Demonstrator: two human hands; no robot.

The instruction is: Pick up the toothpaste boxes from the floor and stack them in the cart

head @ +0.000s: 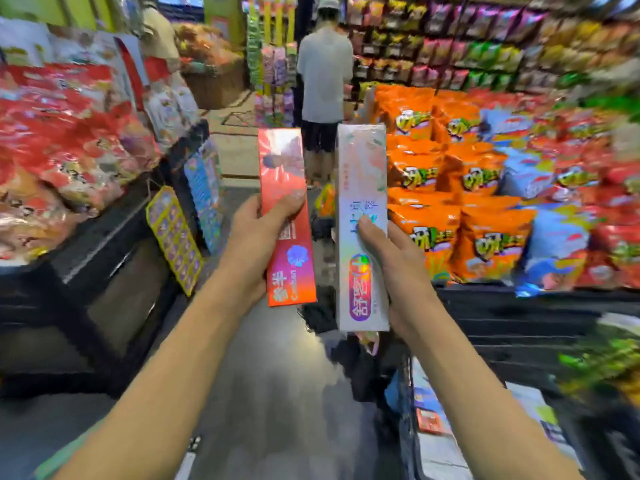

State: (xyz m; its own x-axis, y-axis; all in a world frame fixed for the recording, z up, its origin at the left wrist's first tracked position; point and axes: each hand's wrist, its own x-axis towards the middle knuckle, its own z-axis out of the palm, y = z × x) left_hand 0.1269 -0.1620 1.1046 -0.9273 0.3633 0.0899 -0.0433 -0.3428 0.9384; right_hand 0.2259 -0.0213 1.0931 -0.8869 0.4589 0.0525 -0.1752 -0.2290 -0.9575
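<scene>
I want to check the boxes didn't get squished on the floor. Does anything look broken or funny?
Nothing stands out. The red toothpaste box in the left hand and the white toothpaste box in the right hand both look straight-edged and undented, held upright side by side. The picture is blurry, so small creases could be missed.

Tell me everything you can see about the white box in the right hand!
The white toothpaste box is long, slim and looks like glossy cardboard with a shimmery rainbow sheen. It has faint peach patterns up top, blue characters in the middle and a pink-purple oval logo near the bottom. It is closed and held upright, its front facing the camera. The right hand grips its lower half, thumb on the front. It stands beside the red box without touching it.
</scene>
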